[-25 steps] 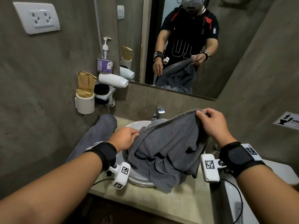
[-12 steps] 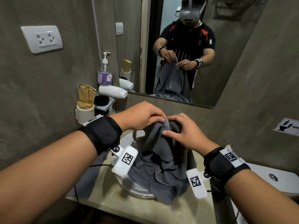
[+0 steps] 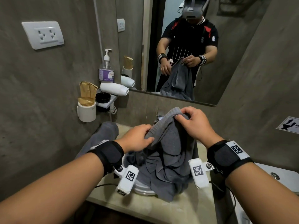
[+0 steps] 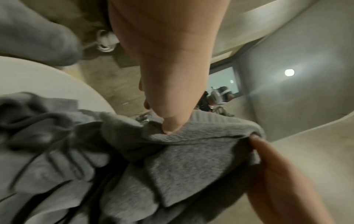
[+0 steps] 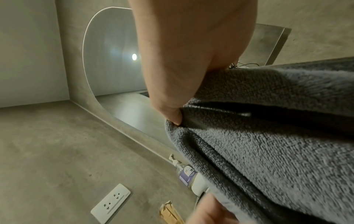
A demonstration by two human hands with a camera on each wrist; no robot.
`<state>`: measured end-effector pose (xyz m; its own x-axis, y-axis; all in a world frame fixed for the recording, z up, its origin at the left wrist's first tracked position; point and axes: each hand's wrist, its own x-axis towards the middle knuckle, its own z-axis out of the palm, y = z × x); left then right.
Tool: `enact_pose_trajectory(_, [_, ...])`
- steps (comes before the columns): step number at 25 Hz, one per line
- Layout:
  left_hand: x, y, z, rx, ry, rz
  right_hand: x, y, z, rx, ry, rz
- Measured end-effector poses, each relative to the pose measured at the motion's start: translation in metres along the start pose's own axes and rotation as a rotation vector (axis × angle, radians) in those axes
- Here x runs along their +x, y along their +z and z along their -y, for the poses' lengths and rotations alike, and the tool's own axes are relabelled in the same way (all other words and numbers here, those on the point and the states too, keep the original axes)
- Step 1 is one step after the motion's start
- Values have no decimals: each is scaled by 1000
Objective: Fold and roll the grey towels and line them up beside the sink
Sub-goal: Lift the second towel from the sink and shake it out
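An NBA logo on the black shirt point(image 3: 213, 39) in the mirror; other labels are unreadable.

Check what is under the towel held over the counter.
Under the towel, held by the left hand and right hand, the white sink rim shows. The tap peeks out behind. The bowl's inside is covered.

We stand in a small bathroom with grey concrete walls point(image 3: 48, 110). A mirror point(image 3: 234, 62) hangs above a beige counter point(image 3: 145, 206). A white socket point(image 3: 42, 35) sits on the left wall, with a small shelf point(image 3: 106, 103) and a white cup point(image 3: 86, 110) fixed below it. A round ceiling light point(image 4: 289, 72) glows overhead. A sign point(image 3: 289, 126) is stuck on the right wall.
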<state>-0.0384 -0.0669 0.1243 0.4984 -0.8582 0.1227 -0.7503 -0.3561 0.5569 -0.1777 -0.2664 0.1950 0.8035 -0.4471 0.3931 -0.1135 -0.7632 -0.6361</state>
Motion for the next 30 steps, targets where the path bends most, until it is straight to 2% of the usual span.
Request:
enact_pose_trajectory(4, [-8, 24, 24, -270, -131, -41, 1, -4, -7, 63, 80, -40])
enact_pose_trajectory(7, [-6, 20, 27, -537, -211, -216, -3, -8, -17, 214, 163, -28])
enact_pose_trajectory(10, [5, 0, 17, -582, -196, -392, -1, -11, -21, 299, 193, -52])
enact_pose_trajectory(14, [34, -42, -4, -512, -88, -512, 18, -32, -16, 372, 151, -121])
enact_pose_trajectory(17, [56, -94, -14, -412, -64, -618, 37, -65, -5, 322, 61, -164])
enact_pose_trajectory(21, [85, -174, -47, -532, -66, -722, 67, -123, 25, 149, -2, -311])
enact_pose_trajectory(24, [108, -257, -94, -553, -22, -820, 104, -183, 64, -6, -37, -436])
enact_pose_trajectory(25, [114, -288, -111, -519, 18, -866, 116, -205, 80, 24, -44, -486])
enact_pose_trajectory(28, [126, -377, -153, -438, 101, -998, 150, -270, 134, 424, -51, -590])
enact_pose_trajectory(30, [128, -439, -178, -443, 135, -1076, 166, -320, 176, 563, -90, -680])
